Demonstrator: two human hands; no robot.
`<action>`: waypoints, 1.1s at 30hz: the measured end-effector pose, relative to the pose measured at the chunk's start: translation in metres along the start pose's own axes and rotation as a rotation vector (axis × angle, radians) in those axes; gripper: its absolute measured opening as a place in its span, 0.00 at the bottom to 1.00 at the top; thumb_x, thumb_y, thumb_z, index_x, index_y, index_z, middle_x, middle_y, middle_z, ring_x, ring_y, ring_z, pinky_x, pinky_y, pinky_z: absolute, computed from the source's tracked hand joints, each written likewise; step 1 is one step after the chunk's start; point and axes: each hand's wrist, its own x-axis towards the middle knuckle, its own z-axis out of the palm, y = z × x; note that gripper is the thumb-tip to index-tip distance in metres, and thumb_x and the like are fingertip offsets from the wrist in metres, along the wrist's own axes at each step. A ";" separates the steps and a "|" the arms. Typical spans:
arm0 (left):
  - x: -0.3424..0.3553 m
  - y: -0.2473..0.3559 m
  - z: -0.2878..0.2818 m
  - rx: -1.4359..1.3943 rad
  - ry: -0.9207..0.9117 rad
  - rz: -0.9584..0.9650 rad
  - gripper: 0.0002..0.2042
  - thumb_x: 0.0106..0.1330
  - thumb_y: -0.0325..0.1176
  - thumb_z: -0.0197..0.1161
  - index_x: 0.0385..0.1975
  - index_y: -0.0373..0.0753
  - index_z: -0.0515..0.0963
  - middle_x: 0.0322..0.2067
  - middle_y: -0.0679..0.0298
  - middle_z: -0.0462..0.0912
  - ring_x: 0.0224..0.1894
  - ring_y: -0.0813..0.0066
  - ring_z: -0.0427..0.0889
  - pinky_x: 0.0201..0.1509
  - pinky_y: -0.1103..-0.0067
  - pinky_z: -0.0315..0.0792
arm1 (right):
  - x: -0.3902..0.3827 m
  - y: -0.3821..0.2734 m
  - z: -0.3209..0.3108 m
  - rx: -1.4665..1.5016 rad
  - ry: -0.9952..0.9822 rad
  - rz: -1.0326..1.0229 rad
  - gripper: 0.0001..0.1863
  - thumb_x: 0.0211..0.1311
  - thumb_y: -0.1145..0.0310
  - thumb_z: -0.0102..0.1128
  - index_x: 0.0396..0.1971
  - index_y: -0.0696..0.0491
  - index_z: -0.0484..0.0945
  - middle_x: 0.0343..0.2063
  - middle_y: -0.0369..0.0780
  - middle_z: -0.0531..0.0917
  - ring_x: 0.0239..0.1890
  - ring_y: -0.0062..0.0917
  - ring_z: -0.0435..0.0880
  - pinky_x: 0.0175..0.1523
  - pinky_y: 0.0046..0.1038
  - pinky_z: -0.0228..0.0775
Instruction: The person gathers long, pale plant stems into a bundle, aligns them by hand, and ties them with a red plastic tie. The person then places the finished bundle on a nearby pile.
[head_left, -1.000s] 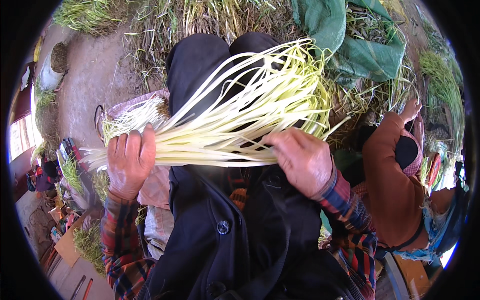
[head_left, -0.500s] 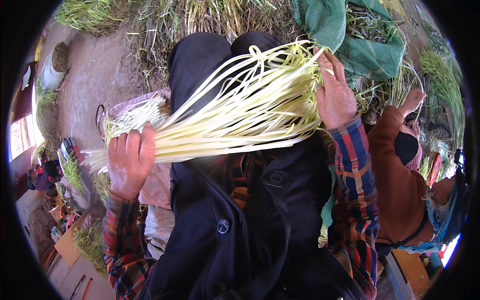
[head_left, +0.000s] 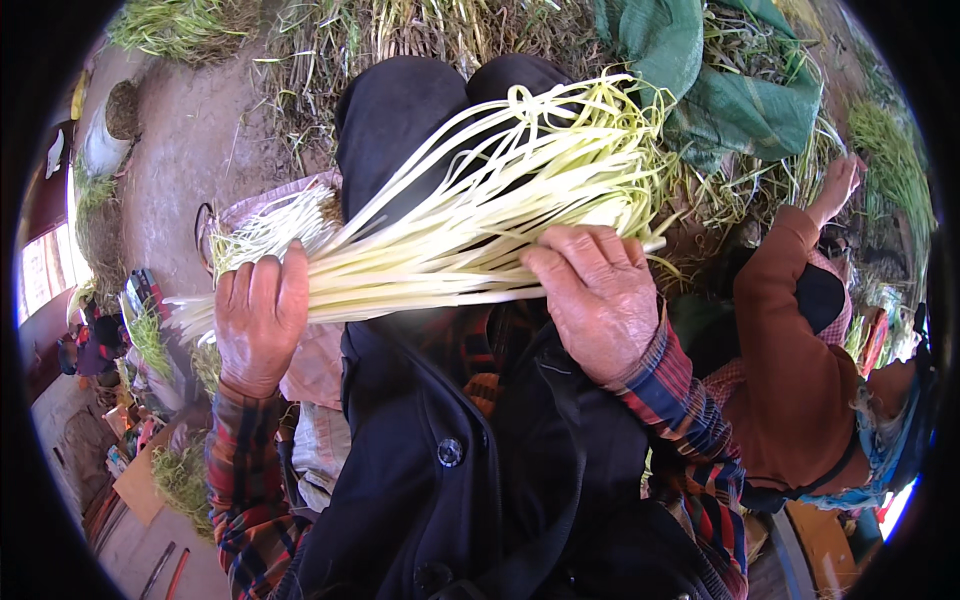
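A long bundle of yellow chives [head_left: 440,245], pale white to yellow-green, lies across my lap. Its white stem ends point left, and its loose, curling leaf tips spread out on the right. My left hand [head_left: 262,320] is wrapped round the stems near their white ends. On the lower edge of the leaf part, toward the tips, my right hand [head_left: 598,300] rests with its fingers curled onto the leaves; the palm side is hidden. Just beyond my left hand, a heap of thin white stems [head_left: 285,228] sits on a pinkish cloth sack [head_left: 312,365] beside my leg.
Piles of dry and green stalks [head_left: 400,35] lie beyond my knees. A green woven sack [head_left: 745,105] is at the far right. Close on my right, a co-worker in a brown top [head_left: 795,380] reaches an arm forward. A white sack [head_left: 105,140] stands at the far left.
My right hand has moved left and nearer to me, from the leaf tips to the bundle's lower edge. My left hand keeps its hold. The co-worker's arm has shifted slightly forward.
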 end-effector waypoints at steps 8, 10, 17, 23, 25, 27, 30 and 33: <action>-0.003 0.006 0.003 -0.023 0.002 -0.015 0.19 0.57 0.25 0.62 0.50 0.33 0.74 0.29 0.62 0.70 0.27 0.69 0.72 0.31 0.72 0.66 | 0.003 0.001 0.000 0.084 -0.071 0.007 0.12 0.46 0.76 0.62 0.33 0.49 0.76 0.31 0.35 0.79 0.35 0.32 0.79 0.39 0.35 0.68; -0.004 0.006 0.002 -0.013 0.001 -0.020 0.19 0.57 0.24 0.63 0.50 0.34 0.74 0.28 0.63 0.70 0.27 0.69 0.72 0.30 0.72 0.66 | 0.007 0.002 -0.005 0.108 -0.150 0.027 0.14 0.45 0.79 0.61 0.35 0.49 0.76 0.35 0.36 0.80 0.37 0.34 0.79 0.42 0.35 0.67; -0.009 0.007 -0.001 -0.465 -0.121 -0.194 0.19 0.58 0.25 0.66 0.49 0.34 0.74 0.29 0.58 0.75 0.27 0.64 0.76 0.31 0.72 0.68 | 0.034 0.031 -0.024 -0.375 -0.130 0.009 0.37 0.53 0.61 0.69 0.67 0.36 0.69 0.66 0.44 0.65 0.62 0.40 0.69 0.59 0.45 0.65; -0.003 -0.001 -0.021 -2.027 -0.607 -0.921 0.17 0.61 0.25 0.66 0.50 0.27 0.76 0.27 0.59 0.79 0.21 0.76 0.74 0.25 0.79 0.68 | 0.055 0.076 -0.086 -0.271 0.439 -0.021 0.22 0.62 0.72 0.62 0.57 0.53 0.77 0.54 0.44 0.79 0.60 0.36 0.75 0.62 0.39 0.68; 0.002 -0.007 -0.021 -2.221 -0.586 -0.917 0.19 0.62 0.27 0.65 0.50 0.24 0.75 0.26 0.62 0.77 0.21 0.80 0.71 0.24 0.82 0.67 | 0.039 0.069 -0.096 -0.291 0.594 0.139 0.17 0.64 0.75 0.58 0.53 0.58 0.78 0.49 0.46 0.82 0.54 0.37 0.79 0.60 0.35 0.71; 0.007 -0.008 -0.014 -2.180 -0.679 -1.010 0.18 0.62 0.28 0.65 0.50 0.24 0.74 0.25 0.62 0.75 0.21 0.79 0.71 0.24 0.82 0.67 | 0.034 0.067 -0.088 -0.002 0.575 0.137 0.13 0.64 0.76 0.57 0.48 0.60 0.78 0.46 0.47 0.82 0.50 0.37 0.82 0.58 0.34 0.72; 0.000 -0.001 -0.010 -2.383 -0.766 -0.970 0.20 0.64 0.32 0.66 0.49 0.23 0.73 0.23 0.60 0.73 0.20 0.78 0.69 0.23 0.82 0.65 | 0.022 0.056 -0.062 -0.138 0.311 0.124 0.14 0.60 0.77 0.61 0.46 0.53 0.80 0.42 0.42 0.83 0.43 0.36 0.83 0.51 0.34 0.71; -0.008 0.001 -0.009 -2.477 -0.736 -0.886 0.21 0.64 0.33 0.67 0.50 0.23 0.73 0.23 0.59 0.74 0.20 0.77 0.69 0.23 0.81 0.65 | 0.017 0.038 -0.025 0.020 0.163 0.107 0.22 0.54 0.73 0.67 0.52 0.49 0.79 0.44 0.40 0.82 0.48 0.34 0.80 0.54 0.35 0.73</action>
